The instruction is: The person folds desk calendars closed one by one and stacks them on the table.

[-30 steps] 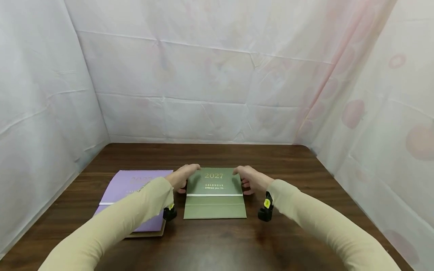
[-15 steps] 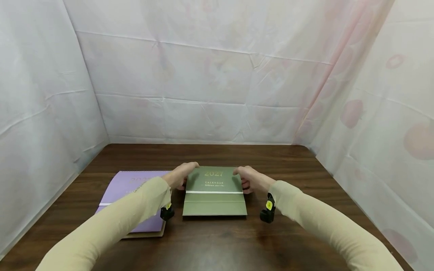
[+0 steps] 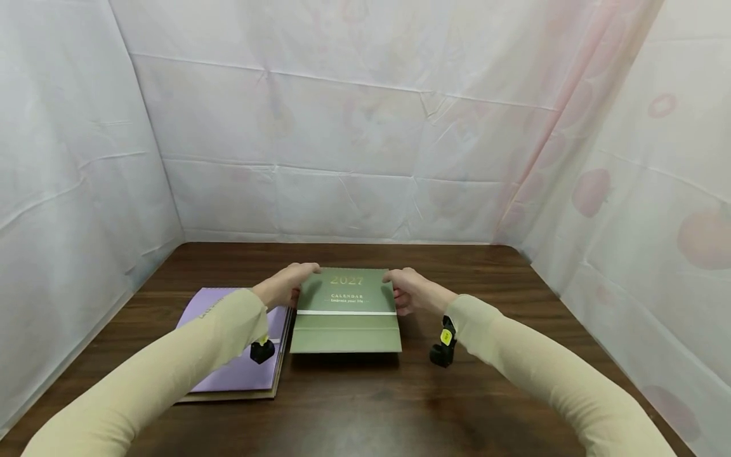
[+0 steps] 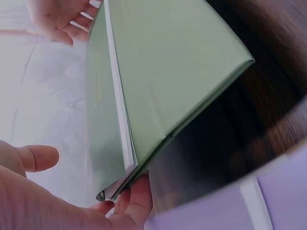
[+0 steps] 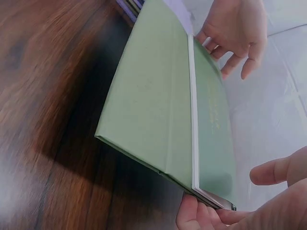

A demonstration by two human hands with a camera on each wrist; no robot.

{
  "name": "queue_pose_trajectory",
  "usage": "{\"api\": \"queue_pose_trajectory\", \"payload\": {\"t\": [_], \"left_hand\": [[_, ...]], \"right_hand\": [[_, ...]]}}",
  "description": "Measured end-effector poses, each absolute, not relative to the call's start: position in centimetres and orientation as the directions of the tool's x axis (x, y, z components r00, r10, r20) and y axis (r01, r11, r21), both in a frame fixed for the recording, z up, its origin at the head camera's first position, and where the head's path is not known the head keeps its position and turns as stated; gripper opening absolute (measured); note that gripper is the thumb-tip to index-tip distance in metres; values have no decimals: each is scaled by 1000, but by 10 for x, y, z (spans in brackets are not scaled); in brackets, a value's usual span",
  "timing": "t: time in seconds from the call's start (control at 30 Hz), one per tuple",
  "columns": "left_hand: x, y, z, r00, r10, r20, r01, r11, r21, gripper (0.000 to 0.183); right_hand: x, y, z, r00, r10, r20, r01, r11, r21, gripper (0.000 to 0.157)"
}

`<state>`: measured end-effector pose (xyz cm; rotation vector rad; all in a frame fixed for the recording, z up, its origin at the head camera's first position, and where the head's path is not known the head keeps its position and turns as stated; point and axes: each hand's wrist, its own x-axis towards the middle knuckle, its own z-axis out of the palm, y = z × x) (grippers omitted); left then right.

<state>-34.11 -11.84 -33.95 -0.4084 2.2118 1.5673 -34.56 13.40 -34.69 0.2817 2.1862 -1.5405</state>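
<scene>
A green desk calendar (image 3: 345, 333) with gold "2027" lettering and a white band is raised above the table, a dark shadow beneath its near edge. The left hand (image 3: 285, 284) grips its left side, and the right hand (image 3: 417, 291) grips its right side. Seen from the left wrist, the left fingers (image 4: 139, 196) curl under the calendar's edge while that thumb stands off the cover. From the right wrist, the right fingers (image 5: 194, 213) likewise support the underside, thumb apart from the cover. A purple calendar (image 3: 237, 374) lies at the left, partly hidden by the left forearm.
The dark wooden table (image 3: 485, 406) runs back to a pale fabric backdrop (image 3: 342, 127), with fabric walls at left and right. A black wrist camera (image 3: 263, 350) on the left arm hangs over the purple calendar.
Both hands have lifted the green calendar and carried it left and slightly away, close to the purple calendar. The left fingers have drawn in under its edge.
</scene>
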Motion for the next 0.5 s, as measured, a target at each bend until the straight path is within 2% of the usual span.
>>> {"api": "queue_pose_trajectory", "payload": {"t": [0.17, 0.33, 0.5], "left_hand": [[-340, -132, -335, -881, -11, -473, -450, 330, 830, 72], [-338, -152, -335, -889, -44, -455, -433, 401, 807, 71], [-332, -179, -335, -898, -59, -435, -409, 474, 780, 54]], "right_hand": [[-344, 123, -341, -879, -110, -465, 405, 345, -847, 29], [-339, 105, -335, -874, -149, -463, 398, 330, -856, 29], [-338, 80, -331, -860, -198, -471, 407, 291, -866, 27]]}}
